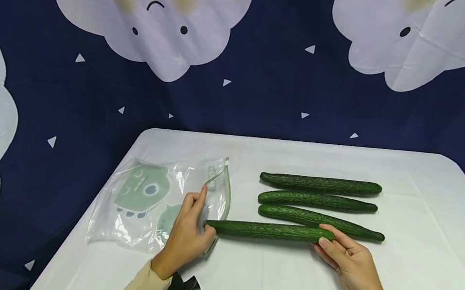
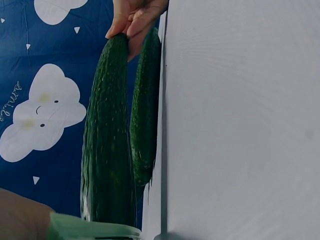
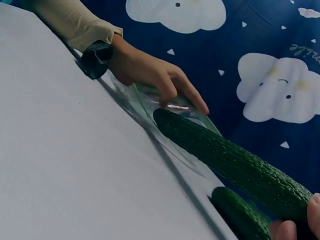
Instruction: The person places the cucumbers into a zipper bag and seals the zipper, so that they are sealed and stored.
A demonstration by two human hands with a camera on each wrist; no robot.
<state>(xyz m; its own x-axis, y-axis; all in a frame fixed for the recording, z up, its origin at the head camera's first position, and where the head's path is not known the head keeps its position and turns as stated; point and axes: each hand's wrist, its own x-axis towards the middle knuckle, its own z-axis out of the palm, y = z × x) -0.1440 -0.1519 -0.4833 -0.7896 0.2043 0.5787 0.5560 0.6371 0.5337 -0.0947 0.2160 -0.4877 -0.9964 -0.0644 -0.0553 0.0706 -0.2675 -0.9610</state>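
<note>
My right hand (image 1: pixel 355 264) pinches one end of a long green cucumber (image 1: pixel 269 231) between thumb and fingers. The cucumber lies roughly level, its other end at the mouth of a clear zip bag (image 1: pixel 108 217) with green cartoon prints. My left hand (image 1: pixel 187 232) holds the bag at its mouth, thumb and fingers spread apart, thumb near the cucumber's tip. In the right wrist view the tip of the cucumber (image 3: pixel 235 157) is at the bag's parted green-edged mouth (image 3: pixel 212 125), below the left hand (image 3: pixel 150 70). The left wrist view shows the cucumber (image 2: pixel 110 130) running toward the right hand (image 2: pixel 137 20).
Three more cucumbers lie side by side behind the held one: a far one (image 1: pixel 320 184), a middle one (image 1: pixel 317 201) and a near one (image 1: pixel 319 220). All rest on a white-covered table (image 1: pixel 426 214). A dark blue cloud-print cloth (image 1: pixel 268 71) hangs behind it.
</note>
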